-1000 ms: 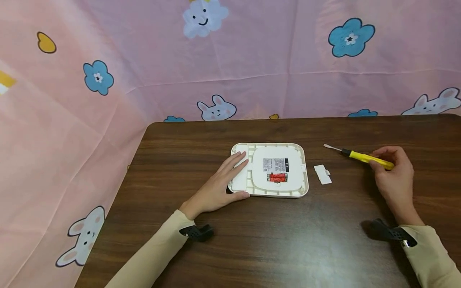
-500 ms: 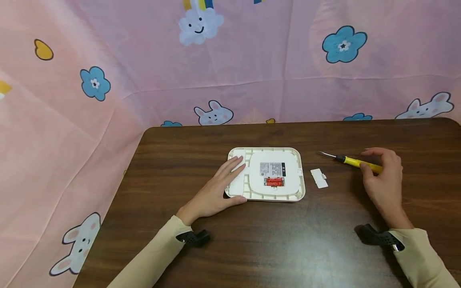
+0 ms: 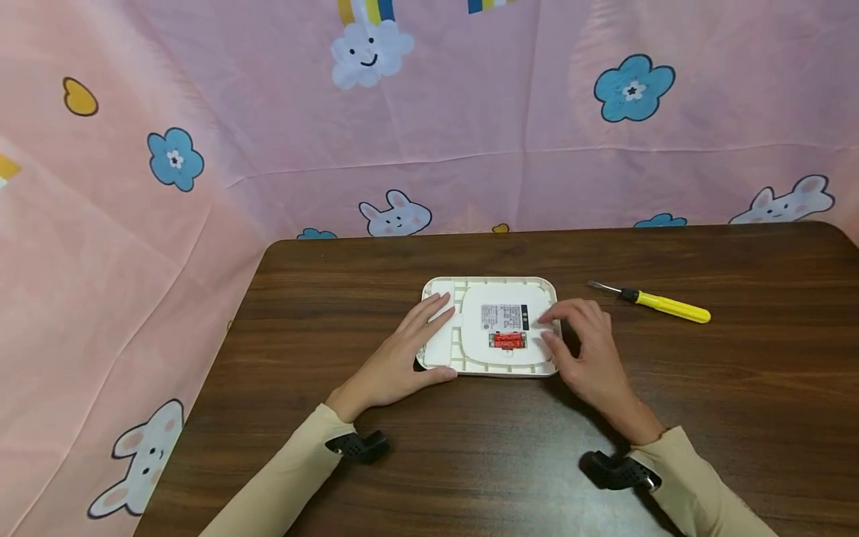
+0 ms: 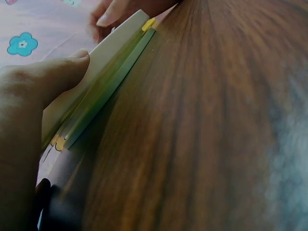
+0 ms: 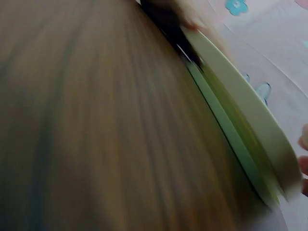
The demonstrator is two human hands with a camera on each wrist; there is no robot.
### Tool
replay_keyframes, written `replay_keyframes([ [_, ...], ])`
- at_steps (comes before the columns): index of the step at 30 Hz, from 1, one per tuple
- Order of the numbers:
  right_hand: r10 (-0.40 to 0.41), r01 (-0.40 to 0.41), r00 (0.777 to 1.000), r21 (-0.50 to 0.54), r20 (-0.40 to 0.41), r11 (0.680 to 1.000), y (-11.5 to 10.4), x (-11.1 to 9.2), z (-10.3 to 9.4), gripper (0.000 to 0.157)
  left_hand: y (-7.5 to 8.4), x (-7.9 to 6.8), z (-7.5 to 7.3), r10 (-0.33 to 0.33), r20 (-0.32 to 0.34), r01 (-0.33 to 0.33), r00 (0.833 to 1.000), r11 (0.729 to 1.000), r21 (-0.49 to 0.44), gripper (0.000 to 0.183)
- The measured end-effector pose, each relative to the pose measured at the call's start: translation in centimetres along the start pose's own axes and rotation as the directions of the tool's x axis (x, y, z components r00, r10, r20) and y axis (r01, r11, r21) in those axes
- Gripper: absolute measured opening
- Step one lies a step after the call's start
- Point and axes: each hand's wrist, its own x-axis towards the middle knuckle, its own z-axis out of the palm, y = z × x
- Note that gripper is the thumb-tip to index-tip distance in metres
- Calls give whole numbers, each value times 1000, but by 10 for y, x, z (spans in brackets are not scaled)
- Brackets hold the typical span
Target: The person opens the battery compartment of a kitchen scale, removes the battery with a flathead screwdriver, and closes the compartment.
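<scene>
A flat white device (image 3: 456, 358), perhaps a kitchen scale, lies underside up on the table, with red batteries (image 3: 508, 341) in its uncovered compartment. My left hand (image 3: 399, 358) rests on the device's left part, fingers extended and thumb along the front edge. My right hand (image 3: 590, 358) is over the device's right edge, its bent fingers and thumb apart with nothing visible between them. Whether it touches the device cannot be told. The small white cover is out of sight. A screwdriver (image 3: 671, 306) with a yellow handle lies on the table to the right.
The dark wooden table (image 3: 335, 291) reaches back to a pink cloth (image 3: 456, 97) printed with cartoons, which hangs behind it and on the left. Each wrist carries a black strap-mounted camera (image 3: 359, 446). The right wrist view is blurred.
My right hand has let go of the screwdriver and moved left to the device. The small white cover, seen earlier beside the device, is no longer visible. The left hand stays in place.
</scene>
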Motion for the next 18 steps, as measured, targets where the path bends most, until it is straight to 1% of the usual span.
replay_keyframes([
  [3, 0, 1, 1000, -24, 28, 1000, -5, 3, 14, 16, 1, -1, -1, -2, -1, 2, 1000, 1000, -5, 89],
  [6, 5, -3, 999, -44, 40, 999, -6, 4, 20, 19, 1, -1, 0, -3, 3, 3, 1000, 1000, -8, 89],
  [11, -18, 20, 999, -48, 49, 999, -7, 4, 23, 19, 0, -1, 2, -8, 2, 8, 1000, 1000, -15, 89],
  [18, -56, 57, 998, -41, 28, 998, -8, 7, 24, 20, 1, -2, 1, -6, -6, 6, 1000, 1000, -5, 89],
])
